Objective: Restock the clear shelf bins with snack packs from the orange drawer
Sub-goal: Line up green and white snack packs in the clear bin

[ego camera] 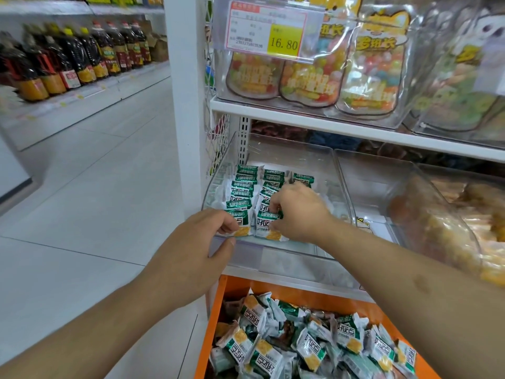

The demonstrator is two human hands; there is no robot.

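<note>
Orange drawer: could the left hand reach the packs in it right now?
Probably yes. The orange drawer stands open below the left hand, its packs uncovered; the hand would first release the bin pack it pinches.

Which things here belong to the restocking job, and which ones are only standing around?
Job:
- clear bin
- green snack packs
- orange drawer
- left hand
- right hand

Not the job:
- oil bottles
- candy bags
- price tag

snack packs (247, 187) showing green and white with yellow corner patches | drawer (216, 310) glowing orange | bin (273, 255) staying clear | price tag (284, 41) showing yellow with red border | bottles (82, 53) showing dark brown with yellow labels | floor (95, 173) showing pale grey
</note>
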